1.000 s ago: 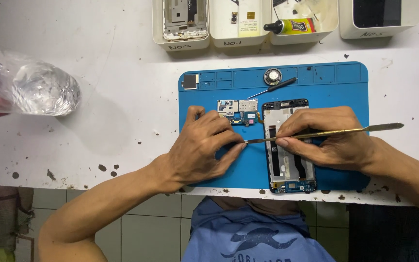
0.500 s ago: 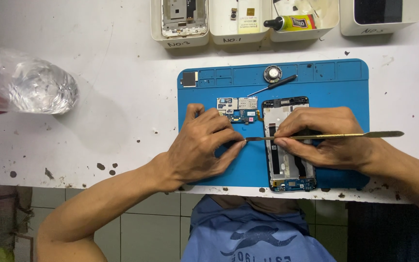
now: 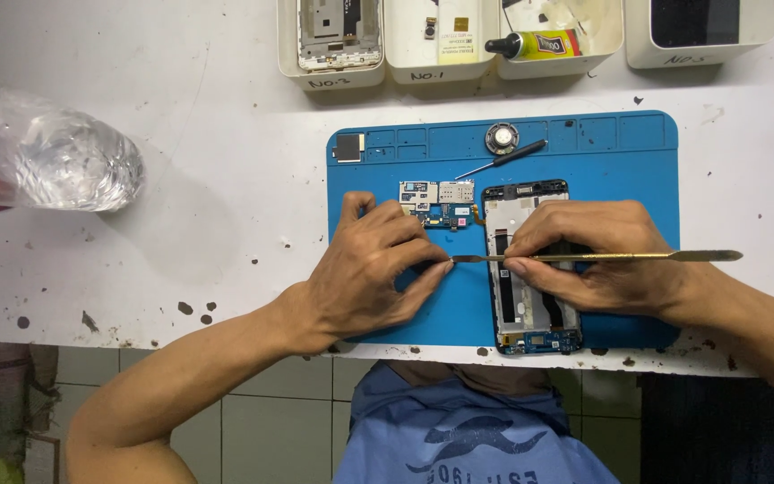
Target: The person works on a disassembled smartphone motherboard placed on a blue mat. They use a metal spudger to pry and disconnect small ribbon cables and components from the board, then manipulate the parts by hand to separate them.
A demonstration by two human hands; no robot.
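Observation:
An opened phone frame (image 3: 530,269) lies on a blue work mat (image 3: 611,161). My right hand (image 3: 602,260) rests over the frame and grips a long thin metal spudger (image 3: 620,257) that points left. Its flat tip sits just left of the frame. My left hand (image 3: 369,269) lies on the mat beside the frame, its thumb and forefinger pinched at the spudger's tip. What is between those fingers is too small to tell. A small circuit board (image 3: 436,204) lies on the mat just beyond my left hand.
A round speaker part (image 3: 501,138), a black screwdriver (image 3: 503,159) and a small dark square part (image 3: 347,148) lie on the mat's far side. White bins (image 3: 414,54) with phone parts and a glue tube (image 3: 535,43) line the back. A crumpled clear plastic bag (image 3: 64,161) sits left.
Both hands stay in place. The spudger has shifted only slightly, and my left fingers have closed a little tighter at its tip.

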